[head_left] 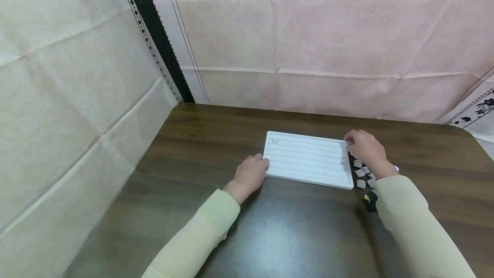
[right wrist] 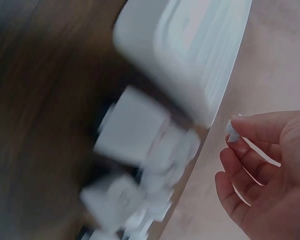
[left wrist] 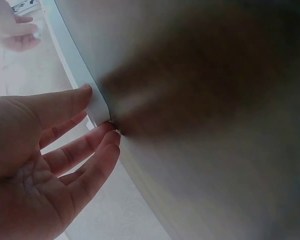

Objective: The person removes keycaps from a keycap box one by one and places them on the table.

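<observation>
A white ridged tray (head_left: 305,158) lies on the brown table, with a small faint marking near its far left corner. At its left side my left hand (head_left: 251,171) holds the edge, thumb and fingertips around the near corner in the left wrist view. Over the far right corner, my right hand (head_left: 364,147) pinches a small white piece (right wrist: 233,131) between thumb and finger. Several small white blocks (head_left: 360,173) are scattered just right of the tray, partly hidden by the right wrist. They look blurred in the right wrist view.
A small black object with a yellow patch (head_left: 369,201) is beside the right sleeve. Pale patterned cloth (head_left: 328,42) hangs behind the table (head_left: 216,128), and more cloth (head_left: 69,119) covers the left side.
</observation>
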`<state>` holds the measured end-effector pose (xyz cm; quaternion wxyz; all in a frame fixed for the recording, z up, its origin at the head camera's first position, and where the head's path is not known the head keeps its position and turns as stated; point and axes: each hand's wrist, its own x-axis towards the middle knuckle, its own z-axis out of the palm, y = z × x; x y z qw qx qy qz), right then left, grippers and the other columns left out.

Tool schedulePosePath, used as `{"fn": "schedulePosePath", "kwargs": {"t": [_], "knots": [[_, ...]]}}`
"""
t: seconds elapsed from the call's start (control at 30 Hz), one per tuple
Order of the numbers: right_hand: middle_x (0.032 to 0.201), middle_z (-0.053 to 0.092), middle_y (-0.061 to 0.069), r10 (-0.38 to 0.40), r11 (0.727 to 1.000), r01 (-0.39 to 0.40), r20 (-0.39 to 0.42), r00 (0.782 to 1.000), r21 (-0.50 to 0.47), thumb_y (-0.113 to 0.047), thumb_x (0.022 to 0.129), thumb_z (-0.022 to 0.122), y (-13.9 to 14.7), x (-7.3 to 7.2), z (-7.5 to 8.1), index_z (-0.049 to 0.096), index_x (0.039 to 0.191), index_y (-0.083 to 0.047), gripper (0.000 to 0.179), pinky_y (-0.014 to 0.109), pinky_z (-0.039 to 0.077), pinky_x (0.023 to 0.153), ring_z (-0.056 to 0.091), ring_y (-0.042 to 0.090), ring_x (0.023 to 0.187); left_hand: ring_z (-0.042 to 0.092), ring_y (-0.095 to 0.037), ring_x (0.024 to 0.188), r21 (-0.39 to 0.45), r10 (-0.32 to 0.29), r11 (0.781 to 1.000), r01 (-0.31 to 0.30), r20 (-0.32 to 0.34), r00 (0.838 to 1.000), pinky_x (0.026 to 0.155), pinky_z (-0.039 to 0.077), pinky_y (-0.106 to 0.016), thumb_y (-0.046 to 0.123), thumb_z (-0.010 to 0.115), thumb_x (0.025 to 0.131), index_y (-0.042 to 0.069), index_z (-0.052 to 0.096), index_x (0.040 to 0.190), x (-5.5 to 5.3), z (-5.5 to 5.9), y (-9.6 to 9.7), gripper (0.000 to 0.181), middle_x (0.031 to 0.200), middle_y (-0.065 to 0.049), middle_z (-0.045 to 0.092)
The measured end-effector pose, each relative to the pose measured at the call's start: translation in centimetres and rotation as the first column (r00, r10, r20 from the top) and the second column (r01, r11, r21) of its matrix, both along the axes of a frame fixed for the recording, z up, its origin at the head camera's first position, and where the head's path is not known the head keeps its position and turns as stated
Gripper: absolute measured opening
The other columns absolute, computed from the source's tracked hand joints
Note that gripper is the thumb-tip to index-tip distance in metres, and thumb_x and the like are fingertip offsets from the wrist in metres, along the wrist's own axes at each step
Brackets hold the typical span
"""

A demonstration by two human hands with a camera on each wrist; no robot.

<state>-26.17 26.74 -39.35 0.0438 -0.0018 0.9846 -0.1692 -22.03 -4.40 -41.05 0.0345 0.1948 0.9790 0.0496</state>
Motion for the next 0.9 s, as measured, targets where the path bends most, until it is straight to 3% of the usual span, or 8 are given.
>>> {"fn": "schedulePosePath", "kwargs": {"t": [0.33,0.6,0.9], "knots": [[0.111,0.051,0.028,-0.070,0.998,0.070,0.048,0.996,-0.008,-0.013,0.091,0.047,3.1,0.6,-0.9,0.052,0.114,0.003,0.029,0.050,0.043,0.070,0.049,0.040,0.095,0.052,-0.014,0.076,-0.004,-0.010,1.000,0.009,-0.029,1.000,0.068,0.050,-0.026,0.023,0.061,0.089,0.013,0.065,0.102,0.0,-0.2,0.0,0.017,0.095,-0.004,0.062],[0.116,0.050,0.029,-0.124,0.992,0.126,0.121,0.985,-0.003,-0.014,0.091,0.044,3.4,0.5,-1.1,0.049,0.118,0.002,0.032,0.044,0.041,0.063,0.049,0.039,0.090,0.052,-0.015,0.075,0.004,-0.014,1.000,0.014,-0.042,0.999,0.067,0.049,-0.026,0.022,0.061,0.089,0.013,0.065,0.101,0.0,-0.4,0.0,0.016,0.094,-0.004,0.062],[0.115,0.051,0.029,-0.114,0.993,0.113,0.161,0.980,0.015,-0.014,0.089,0.044,3.4,0.2,-1.3,0.050,0.117,0.003,0.034,0.044,0.041,0.065,0.049,0.038,0.090,0.052,-0.015,0.076,0.006,-0.019,1.000,0.020,-0.047,0.999,0.067,0.049,-0.025,0.022,0.062,0.088,0.013,0.065,0.099,0.1,-0.2,-0.2,0.014,0.094,-0.004,0.062]]}}
